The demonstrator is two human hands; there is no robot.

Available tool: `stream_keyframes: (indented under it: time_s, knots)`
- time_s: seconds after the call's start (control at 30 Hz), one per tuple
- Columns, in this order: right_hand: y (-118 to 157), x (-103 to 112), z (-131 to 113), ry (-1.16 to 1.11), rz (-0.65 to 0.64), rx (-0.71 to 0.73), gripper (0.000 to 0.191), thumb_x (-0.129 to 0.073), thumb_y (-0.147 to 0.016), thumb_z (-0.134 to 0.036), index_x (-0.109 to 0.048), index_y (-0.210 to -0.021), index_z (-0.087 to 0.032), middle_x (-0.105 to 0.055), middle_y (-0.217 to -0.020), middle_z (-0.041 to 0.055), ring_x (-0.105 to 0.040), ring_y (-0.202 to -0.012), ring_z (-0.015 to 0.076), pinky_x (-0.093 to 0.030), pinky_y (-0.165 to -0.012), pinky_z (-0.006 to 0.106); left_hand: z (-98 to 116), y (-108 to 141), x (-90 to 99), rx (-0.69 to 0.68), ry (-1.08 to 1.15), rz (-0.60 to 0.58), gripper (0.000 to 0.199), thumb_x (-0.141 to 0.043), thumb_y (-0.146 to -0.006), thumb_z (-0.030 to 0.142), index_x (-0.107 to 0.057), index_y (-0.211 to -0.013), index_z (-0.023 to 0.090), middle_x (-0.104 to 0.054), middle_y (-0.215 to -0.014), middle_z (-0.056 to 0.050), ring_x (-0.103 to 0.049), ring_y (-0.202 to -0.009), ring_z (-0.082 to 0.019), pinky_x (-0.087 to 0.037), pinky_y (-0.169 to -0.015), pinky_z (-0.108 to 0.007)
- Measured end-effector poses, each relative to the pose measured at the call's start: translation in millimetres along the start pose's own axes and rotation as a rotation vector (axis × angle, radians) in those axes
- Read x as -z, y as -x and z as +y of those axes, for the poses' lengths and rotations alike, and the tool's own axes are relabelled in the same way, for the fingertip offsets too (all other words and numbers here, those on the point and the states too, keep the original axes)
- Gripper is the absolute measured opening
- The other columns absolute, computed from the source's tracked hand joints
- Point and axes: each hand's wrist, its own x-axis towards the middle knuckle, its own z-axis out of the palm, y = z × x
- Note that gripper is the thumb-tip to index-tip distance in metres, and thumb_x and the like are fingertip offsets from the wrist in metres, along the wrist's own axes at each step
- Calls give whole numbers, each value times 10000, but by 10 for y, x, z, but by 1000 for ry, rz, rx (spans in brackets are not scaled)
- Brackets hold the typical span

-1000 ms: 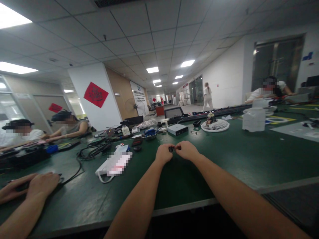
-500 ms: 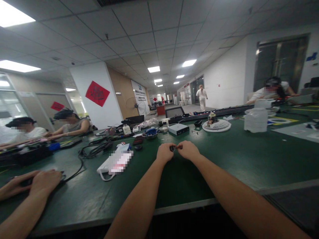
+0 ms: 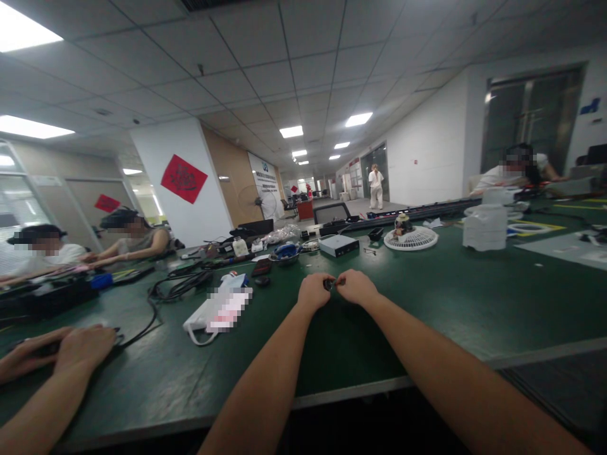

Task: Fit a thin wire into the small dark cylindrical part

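Green tabletop (image 3: 497, 300) lay under my outstretched forearms (image 3: 412, 338). Between inward-turned hands, my left hand (image 3: 313, 292) grasped a small dark part (image 3: 327, 284); whether my right hand (image 3: 356, 287), fingertips beside it, gripped anything, I couldn't tell. Beyond, a red diamond (image 3: 184, 179) and farther wall sign (image 3: 264, 183) bore illegible writing.

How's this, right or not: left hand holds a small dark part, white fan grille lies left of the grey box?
No: the white fan grille lies right of the grey box in the head view; the left hand holds a small dark part.
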Motion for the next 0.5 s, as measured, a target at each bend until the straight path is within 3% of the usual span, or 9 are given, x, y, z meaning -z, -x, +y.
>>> stream_keyframes:
  time_s: [0.13,0.27,0.4,0.5]
  knots:
    - [5,4,-3,-43,-61,54,188,-658,-754,-241,-803,-873,-257,-772,-884,41,-704,-871,213,-487,-749,255,-16,5,9,10,-2,-14,451,-632,-722,115,-745,-1118,298,-759,-1073,-31,-679,-1011,-214,-483,-943,-290]
    - [-10,-19,-11,-90,-69,68,221,-620,-793,-244,-799,-923,-259,-773,-905,12,-702,-865,171,-480,-730,210,-9,7,25,21,-1,-18,433,-616,-757,125,-740,-1137,292,-760,-1071,-38,-680,-1016,-213,-487,-937,-281]
    - [-23,-52,4,-71,-6,-2,276,-597,-814,-253,-789,-1013,-250,-768,-994,59,-700,-939,214,-487,-777,255,12,1,19,26,-4,-11,444,-610,-756,119,-737,-1146,292,-762,-1061,-39,-684,-1002,-210,-492,-924,-278]
    - [-14,-55,9,-41,11,-39,258,-633,-780,-244,-799,-978,-256,-765,-1003,84,-700,-949,256,-489,-787,299,14,1,8,22,-11,-5,444,-614,-748,127,-738,-1139,296,-762,-1064,-33,-685,-994,-212,-495,-920,-288]
